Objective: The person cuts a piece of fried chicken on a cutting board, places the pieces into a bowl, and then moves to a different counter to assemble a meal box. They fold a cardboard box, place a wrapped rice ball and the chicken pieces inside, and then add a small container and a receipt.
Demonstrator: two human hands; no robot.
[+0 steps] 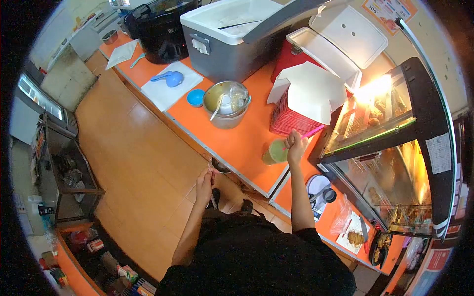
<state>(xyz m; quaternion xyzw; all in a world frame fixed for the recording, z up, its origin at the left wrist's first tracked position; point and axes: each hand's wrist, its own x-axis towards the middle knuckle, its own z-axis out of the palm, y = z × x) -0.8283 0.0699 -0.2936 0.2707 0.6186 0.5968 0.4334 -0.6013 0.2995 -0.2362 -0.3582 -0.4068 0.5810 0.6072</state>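
My right hand point(295, 146) is closed around a pink straw point(313, 131) right at the rim of a clear cup with a pale green drink point(274, 152). The straw slants up and to the right out of my fist, toward a stack of red paper boxes point(296, 106) with white insides. My left hand point(205, 185) hangs off the counter's front edge, thumb and fingers pinched together. What it pinches, if anything, is too small to make out. Close beyond that hand, a round dark-bottomed container point(220, 166) shows below the counter edge.
On the orange counter point(232, 148) stand a metal pot point(230, 120), a blue bowl point(195, 97) and a grey cooler point(222, 56). A lit glass food warmer point(380, 143) rises at right. Below it a knife point(364, 231) lies by a white cutting board point(345, 240).
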